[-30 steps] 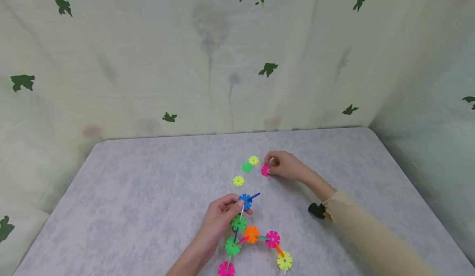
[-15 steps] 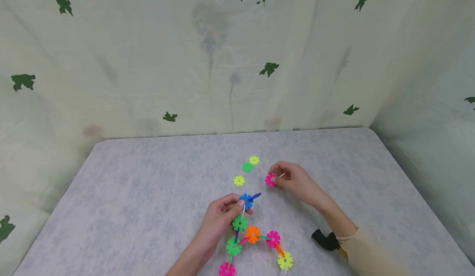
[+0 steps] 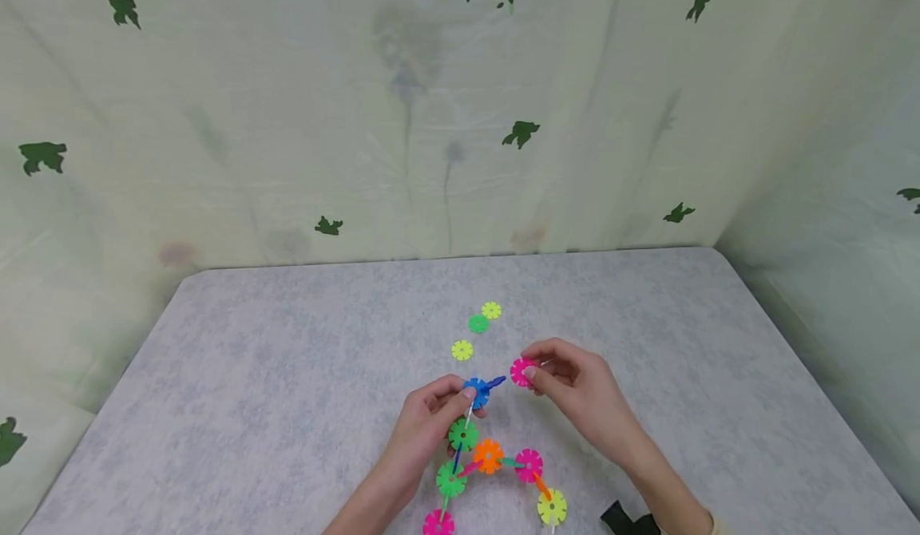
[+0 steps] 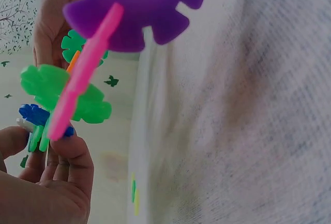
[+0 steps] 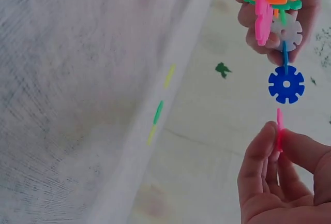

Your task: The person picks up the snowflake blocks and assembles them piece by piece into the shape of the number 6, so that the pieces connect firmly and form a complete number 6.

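My left hand point(image 3: 427, 419) pinches a light blue notched disc point(image 3: 480, 399) at the top of a chain of interlocking plastic discs. A dark blue disc point(image 3: 496, 382) is slotted into it and points right, seen face-on in the right wrist view. My right hand point(image 3: 585, 387) pinches a loose pink disc point(image 3: 518, 372) between thumb and fingers. Its edge faces the dark blue disc point(image 5: 295, 92), with a small gap between them. Below hang green point(image 3: 463, 433), orange point(image 3: 489, 457) and yellow point(image 3: 552, 509) discs. A purple disc point(image 4: 160, 14) looms close in the left wrist view.
Beyond my hands, two loose yellow discs point(image 3: 461, 350) and a green disc point(image 3: 478, 324) lie on the grey table point(image 3: 287, 383). A pale curtain point(image 3: 251, 120) with green bird shapes rises behind the table's far edge. A black strap point(image 3: 627, 521) shows by my right wrist.
My right hand has brought the pink disc from beside the loose discs back towards me, close to the dark blue disc. My left hand and the chain have stayed nearly still.
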Demonstrator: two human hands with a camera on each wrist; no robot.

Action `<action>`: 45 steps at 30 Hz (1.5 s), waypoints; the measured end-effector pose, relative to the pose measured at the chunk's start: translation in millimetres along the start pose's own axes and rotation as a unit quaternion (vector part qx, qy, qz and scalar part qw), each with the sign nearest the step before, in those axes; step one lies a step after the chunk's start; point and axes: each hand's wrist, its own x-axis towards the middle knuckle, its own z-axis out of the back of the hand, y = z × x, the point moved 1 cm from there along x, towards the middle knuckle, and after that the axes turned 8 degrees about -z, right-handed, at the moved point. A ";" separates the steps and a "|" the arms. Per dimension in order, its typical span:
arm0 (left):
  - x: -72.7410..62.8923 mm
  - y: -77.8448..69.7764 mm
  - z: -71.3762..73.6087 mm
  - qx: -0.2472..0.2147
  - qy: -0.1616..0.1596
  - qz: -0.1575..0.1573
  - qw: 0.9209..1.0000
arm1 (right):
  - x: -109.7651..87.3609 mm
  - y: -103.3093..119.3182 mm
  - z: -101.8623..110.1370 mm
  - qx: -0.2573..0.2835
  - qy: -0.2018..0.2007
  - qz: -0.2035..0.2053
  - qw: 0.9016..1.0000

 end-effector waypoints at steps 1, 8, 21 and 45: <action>-0.1 -0.4 0.0 -0.001 -0.002 0.003 1.000 | -1.1 1.1 -1.0 0.006 -0.006 -0.001 1.000; -1.1 -1.0 0.5 0.000 -0.004 0.012 1.000 | -3.9 4.8 -10.1 0.030 0.006 -0.003 1.000; -4.3 -2.2 -2.5 0.007 0.002 -0.014 1.000 | -10.2 6.7 -19.5 -0.039 -0.027 0.023 0.999; 0.6 -1.2 -0.6 -0.006 0.002 -0.002 1.000 | 22.8 -9.4 -8.0 0.004 0.091 -0.001 0.996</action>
